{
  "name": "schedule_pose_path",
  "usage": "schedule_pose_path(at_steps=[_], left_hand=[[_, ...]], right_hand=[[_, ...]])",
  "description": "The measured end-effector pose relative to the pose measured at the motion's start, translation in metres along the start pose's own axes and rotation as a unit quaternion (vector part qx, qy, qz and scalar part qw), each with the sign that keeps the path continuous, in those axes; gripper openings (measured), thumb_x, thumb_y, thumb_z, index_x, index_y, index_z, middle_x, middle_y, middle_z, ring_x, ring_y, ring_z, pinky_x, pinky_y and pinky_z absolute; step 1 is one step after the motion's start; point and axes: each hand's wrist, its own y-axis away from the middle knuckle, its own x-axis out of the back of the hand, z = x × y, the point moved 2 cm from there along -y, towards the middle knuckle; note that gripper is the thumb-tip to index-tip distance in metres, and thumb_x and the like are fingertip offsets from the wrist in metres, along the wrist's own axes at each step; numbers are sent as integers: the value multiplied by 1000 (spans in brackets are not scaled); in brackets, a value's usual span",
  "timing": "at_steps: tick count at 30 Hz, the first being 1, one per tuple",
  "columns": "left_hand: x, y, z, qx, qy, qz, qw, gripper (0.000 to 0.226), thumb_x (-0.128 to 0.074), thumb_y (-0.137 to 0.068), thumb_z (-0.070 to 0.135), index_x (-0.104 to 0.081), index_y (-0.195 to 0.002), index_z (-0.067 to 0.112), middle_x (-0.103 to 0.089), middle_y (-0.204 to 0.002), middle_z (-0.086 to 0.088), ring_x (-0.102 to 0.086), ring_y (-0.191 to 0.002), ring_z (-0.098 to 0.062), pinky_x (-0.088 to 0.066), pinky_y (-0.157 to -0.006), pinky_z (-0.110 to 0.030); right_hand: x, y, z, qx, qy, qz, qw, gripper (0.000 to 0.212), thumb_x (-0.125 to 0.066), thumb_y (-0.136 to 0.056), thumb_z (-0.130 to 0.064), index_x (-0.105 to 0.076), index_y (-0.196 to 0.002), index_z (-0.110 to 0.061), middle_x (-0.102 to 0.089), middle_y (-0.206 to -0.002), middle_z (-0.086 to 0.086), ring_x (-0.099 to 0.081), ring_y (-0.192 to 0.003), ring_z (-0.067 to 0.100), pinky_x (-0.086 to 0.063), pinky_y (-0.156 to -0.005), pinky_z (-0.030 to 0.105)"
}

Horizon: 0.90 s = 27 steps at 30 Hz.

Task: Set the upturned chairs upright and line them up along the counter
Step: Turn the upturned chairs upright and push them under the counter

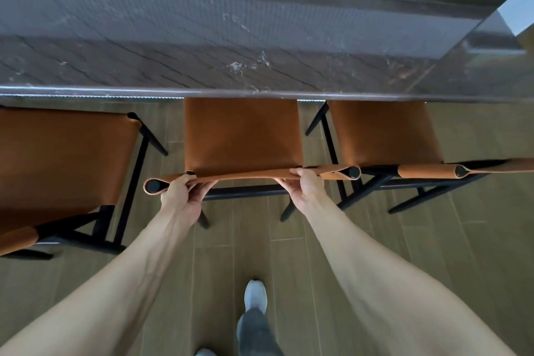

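A dark marble table (231, 46) spans 12 o'clock over a wood-plank floor (289, 254). My left hand (180, 196) and right hand (306, 191) grip the middle chair (242, 133)'s backrest, seat tucked under the table, chairs at 9 (63, 159) and 3 (384, 130).

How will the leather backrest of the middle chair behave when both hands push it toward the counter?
The backrest probably flexes: it already bows between the left hand and right hand. The chair likely slides rather than tips, since it stands upright.
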Motion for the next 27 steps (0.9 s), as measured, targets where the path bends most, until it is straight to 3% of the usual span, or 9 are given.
schedule_pose_path(at_steps=[3, 7, 11, 15, 21, 24, 27], left_hand=[[-4, 4, -4, -4, -6, 30, 1000, 6, -55, -93, -4, -55, -97, 2, -69, -108, -22, -74, -89, -39, -63, -78, -49], [-8, 13, -21, 5, -34, 25, 999, 36, -66, -92, 8, -58, -126, 2, -67, -122, -17, -73, -101, -36, -62, -81, -50], [-28, 25, -38, 21, -79, -19, 996, 32, -66, -92, 4, -56, -122, 5, -63, -126, -23, -73, -97, -41, -61, -83, -53], [-29, 26, -41, 28, -86, -31, 995, 34, -58, -94, -4, -54, -127, 0, -71, -106, -27, -76, -79, -40, -64, -72, -48], [-34, 22, -30, 15, -76, -51, 996, 18, -48, -95, -14, -52, -105, 0, -66, -105, -31, -74, -71, -45, -59, -88, -55], [-35, 17, -32, 9, -78, -54, 995, 26, -48, -94, -15, -51, -118, -5, -64, -112, -33, -74, -75, -47, -60, -85, -55], [-34, 16, -34, 7, -94, -52, 994, 32, -48, -95, -14, -49, -126, -6, -64, -114, -32, -74, -73, -46, -61, -82, -53]], right_hand=[[-3, -1, 1, 0, 19, 2, 1000, 49, -49, -93, 13, -45, -136, -9, -64, -126, 23, -70, -103, 43, -58, -86, 61], [2, 2, 7, -14, 34, -1, 999, 40, -56, -95, 3, -51, -133, -8, -70, -118, 22, -74, -94, 41, -60, -79, 60], [1, 6, 11, -32, 56, -27, 998, 33, -60, -97, -4, -54, -129, -7, -71, -113, 25, -75, -87, 44, -60, -80, 60], [-5, 13, 22, -42, 77, -37, 995, 38, -60, -96, -3, -50, -132, -9, -68, -117, 28, -75, -86, 45, -61, -80, 58], [-17, 11, 15, -25, 66, -29, 997, 43, -50, -95, 8, -50, -136, -6, -66, -121, 27, -75, -88, 44, -63, -76, 55], [-19, 11, 17, -21, 68, -10, 997, 40, -50, -96, 5, -50, -135, -7, -67, -118, 24, -76, -82, 43, -64, -70, 49], [-18, 11, 26, -17, 73, 3, 997, 35, -52, -98, -2, -52, -132, -9, -71, -108, 17, -77, -72, 34, -65, -73, 45]])
